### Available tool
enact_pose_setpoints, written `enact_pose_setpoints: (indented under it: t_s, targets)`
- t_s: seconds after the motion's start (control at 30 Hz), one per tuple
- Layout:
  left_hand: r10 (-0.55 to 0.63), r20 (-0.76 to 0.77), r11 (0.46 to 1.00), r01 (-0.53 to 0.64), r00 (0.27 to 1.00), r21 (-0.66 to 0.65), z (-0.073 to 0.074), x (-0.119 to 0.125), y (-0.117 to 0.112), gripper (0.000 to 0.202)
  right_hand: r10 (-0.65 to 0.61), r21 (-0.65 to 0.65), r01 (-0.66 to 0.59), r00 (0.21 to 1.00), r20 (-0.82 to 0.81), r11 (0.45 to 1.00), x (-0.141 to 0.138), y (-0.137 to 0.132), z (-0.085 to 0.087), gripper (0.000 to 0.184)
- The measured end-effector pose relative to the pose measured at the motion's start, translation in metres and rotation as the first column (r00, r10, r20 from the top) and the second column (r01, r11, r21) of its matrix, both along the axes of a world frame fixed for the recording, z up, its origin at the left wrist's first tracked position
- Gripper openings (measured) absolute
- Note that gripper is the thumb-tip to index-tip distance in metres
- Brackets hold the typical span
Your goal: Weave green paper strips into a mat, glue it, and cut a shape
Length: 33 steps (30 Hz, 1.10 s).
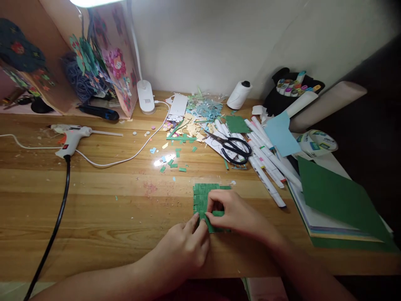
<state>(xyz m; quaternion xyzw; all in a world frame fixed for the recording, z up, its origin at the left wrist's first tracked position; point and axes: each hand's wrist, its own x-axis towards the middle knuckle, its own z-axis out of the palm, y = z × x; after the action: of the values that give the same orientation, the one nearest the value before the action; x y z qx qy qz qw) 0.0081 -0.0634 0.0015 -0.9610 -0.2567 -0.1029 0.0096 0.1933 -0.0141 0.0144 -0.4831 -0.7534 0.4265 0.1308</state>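
Note:
A small mat of woven green paper strips (200,192) lies flat near the table's front edge. My left hand (188,244) is at its lower left, with thumb and index fingertip pressed close together on the paper. From the right, my right hand (233,209) reaches over the mat, thumb and index finger pinched at a green paper strip near its middle. The right hand covers much of the mat's right side. Small green paper scraps (173,165) are scattered beyond the mat.
A glue gun (71,140) with a black cord lies left. Scissors (233,148) rest on white markers (266,184). Green paper sheets (338,200) are stacked right. Behind stand a thread spool (239,96), a lamp base (145,98) and a paper scrap pile (192,123).

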Motion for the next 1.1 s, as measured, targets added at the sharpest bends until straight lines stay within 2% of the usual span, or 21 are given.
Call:
enact_pose_setpoints:
  t_s: [0.17, 0.3, 0.47, 0.77, 0.93, 1.1]
  targets:
    - [-0.005, -0.072, 0.999, 0.002, 0.997, -0.039, -0.0025, 0.0003, -0.0025, 0.028, 0.057, 0.004, -0.057, 0.998, 0.012, 0.998, 0.0032, 0.0012, 0.0036, 0.008]
    - [-0.011, -0.059, 1.000, 0.012, 0.998, 0.003, -0.0030, 0.0005, -0.0038, 0.027, 0.111, 0.044, -0.113, 0.992, 0.059, 0.993, 0.0033, 0.0007, 0.0073, 0.007]
    - [0.007, -0.009, 0.998, -0.006, 1.000, 0.059, -0.0022, 0.0005, -0.0025, 0.024, 0.112, 0.084, -0.119, 0.990, 0.085, 0.989, 0.0014, -0.0006, 0.0068, 0.007]
    - [0.036, -0.027, 0.999, -0.037, 0.999, -0.007, -0.0031, 0.0004, -0.0012, 0.026, 0.109, 0.093, -0.119, 0.989, 0.105, 0.989, 0.0017, -0.0003, 0.0080, 0.008]
    - [0.016, -0.004, 0.998, -0.016, 1.000, 0.068, -0.0052, -0.0008, -0.0034, 0.027, 0.137, 0.091, -0.147, 0.984, 0.113, 0.985, 0.0029, 0.0012, 0.0077, 0.008]
    - [0.022, 0.007, 0.994, -0.023, 1.000, 0.107, -0.0015, -0.0008, -0.0042, 0.026, 0.140, 0.103, -0.152, 0.984, 0.111, 0.983, 0.0040, 0.0023, 0.0043, 0.010]
